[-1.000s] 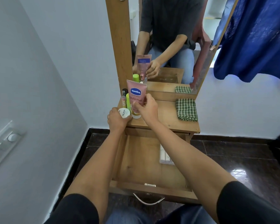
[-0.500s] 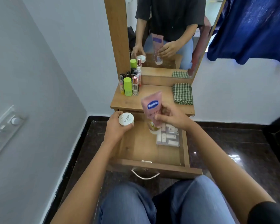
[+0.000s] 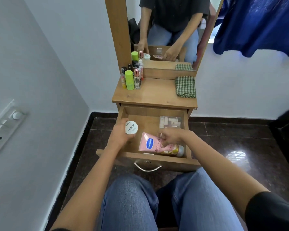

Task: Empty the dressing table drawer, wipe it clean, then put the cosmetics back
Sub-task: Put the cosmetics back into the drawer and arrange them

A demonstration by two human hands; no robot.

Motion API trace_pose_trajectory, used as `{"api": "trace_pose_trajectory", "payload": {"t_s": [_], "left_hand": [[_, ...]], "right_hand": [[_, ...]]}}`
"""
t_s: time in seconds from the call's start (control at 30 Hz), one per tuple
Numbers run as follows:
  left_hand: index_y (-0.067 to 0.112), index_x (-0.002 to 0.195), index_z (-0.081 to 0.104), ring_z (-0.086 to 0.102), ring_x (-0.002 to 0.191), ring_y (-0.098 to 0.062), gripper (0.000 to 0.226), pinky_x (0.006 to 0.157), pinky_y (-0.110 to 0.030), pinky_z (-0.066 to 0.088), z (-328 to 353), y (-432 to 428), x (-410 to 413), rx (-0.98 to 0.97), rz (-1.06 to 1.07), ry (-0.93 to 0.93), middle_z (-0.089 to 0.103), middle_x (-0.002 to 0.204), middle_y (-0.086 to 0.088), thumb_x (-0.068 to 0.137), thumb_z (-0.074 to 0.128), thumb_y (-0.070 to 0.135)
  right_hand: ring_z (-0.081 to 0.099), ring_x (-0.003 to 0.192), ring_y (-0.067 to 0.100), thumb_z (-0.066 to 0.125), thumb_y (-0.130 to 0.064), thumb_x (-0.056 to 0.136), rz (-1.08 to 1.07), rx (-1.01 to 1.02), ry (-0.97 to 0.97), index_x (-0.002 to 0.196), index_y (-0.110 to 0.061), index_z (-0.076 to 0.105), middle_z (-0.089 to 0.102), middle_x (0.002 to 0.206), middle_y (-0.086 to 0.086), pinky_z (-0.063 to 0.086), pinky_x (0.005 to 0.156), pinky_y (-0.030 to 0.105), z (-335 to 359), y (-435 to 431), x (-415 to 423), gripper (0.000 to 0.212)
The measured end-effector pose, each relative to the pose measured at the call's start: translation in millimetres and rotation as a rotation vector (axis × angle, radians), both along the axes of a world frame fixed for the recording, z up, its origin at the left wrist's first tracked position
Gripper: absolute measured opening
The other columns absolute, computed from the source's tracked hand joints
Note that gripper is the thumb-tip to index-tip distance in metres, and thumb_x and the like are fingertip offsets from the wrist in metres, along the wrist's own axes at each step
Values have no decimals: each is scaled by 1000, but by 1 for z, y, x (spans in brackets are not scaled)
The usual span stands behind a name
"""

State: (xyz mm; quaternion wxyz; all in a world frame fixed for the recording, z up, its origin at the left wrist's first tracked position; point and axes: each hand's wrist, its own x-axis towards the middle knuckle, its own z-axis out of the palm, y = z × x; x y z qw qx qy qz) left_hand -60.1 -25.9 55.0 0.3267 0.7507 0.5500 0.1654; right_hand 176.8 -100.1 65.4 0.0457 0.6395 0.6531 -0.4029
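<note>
Restocking seemed underway: the right hand gripped the Vaseline tube lying in the drawer, the left hand clasped a nail polish jar; bottles waited on the far tabletop.

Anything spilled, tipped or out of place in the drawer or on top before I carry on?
Nothing stands out. The pink tube lies flat in the drawer, gripped by the right hand; the left hand holds the white jar. Bottles stand upright, the checked cloth lies folded. No spill shows.

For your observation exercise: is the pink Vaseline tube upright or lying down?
Lying down: the pink Vaseline tube rests flat inside the open wooden drawer.
</note>
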Motion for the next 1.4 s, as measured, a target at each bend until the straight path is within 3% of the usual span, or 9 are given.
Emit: {"api": "trace_pose_trajectory", "payload": {"t_s": [0.2,0.43,0.6,0.83,0.97,1.1,1.2,1.27,1.4], "left_hand": [[17,136,42,52,116,-24,81,96,-38,50,-3,-4,6,29,-65,120,53,130,-7,67,85,22],[20,136,42,53,115,-22,82,95,-38,51,-5,-7,9,20,-67,140,54,130,-4,66,85,30],[20,134,45,53,114,-19,78,92,-34,50,-2,-6,6,40,-53,52,56,128,-2,67,85,29],[17,133,47,55,112,-17,75,94,-33,50,0,-3,2,41,-109,-25,58,125,-1,68,84,26],[17,136,43,50,122,-17,68,98,-25,37,-2,-4,0,80,-93,-70,52,134,-1,78,77,21],[14,139,41,44,129,-18,56,104,-26,34,-5,-5,-4,155,29,-94,48,140,-4,88,64,10],[14,139,42,44,129,-17,54,106,-30,36,-8,-4,-6,176,83,-97,48,139,-3,89,57,4],[14,139,42,44,129,-17,53,106,-29,36,-10,-3,-7,169,95,-98,49,138,-3,89,56,2],[12,138,43,43,130,-17,53,108,-30,35,-13,0,-8,166,99,-90,48,139,-3,88,54,0]], "right_hand": [[59,98,23,67,-8,82,-11,-28,-8,110,-11,58,62,104,3,50,80,31,-19,2,-7,30],[59,100,17,64,-16,87,-39,-51,-14,132,-14,51,60,111,-2,47,75,19,-22,3,-9,47],[62,106,18,62,-26,91,-413,239,300,130,-8,53,59,128,8,52,89,27,-8,21,-33,44],[66,81,21,68,-10,86,-837,-40,716,107,2,59,66,112,23,58,77,33,-12,47,-84,26],[66,102,30,69,2,82,-1167,-90,860,119,4,50,60,123,23,58,78,31,-15,54,-95,42],[66,100,30,72,-2,80,-1328,3,779,129,0,46,58,122,15,57,73,33,-32,62,-105,55],[65,72,23,74,-16,80,-1233,91,545,89,-6,56,60,90,10,57,70,34,-44,65,-113,23],[62,57,19,75,-24,79,-1152,119,457,71,-8,55,62,71,7,55,66,32,-48,67,-120,27],[70,74,25,76,-32,77,-1049,184,348,86,-2,69,71,82,14,56,67,32,-55,73,-131,32]]}}
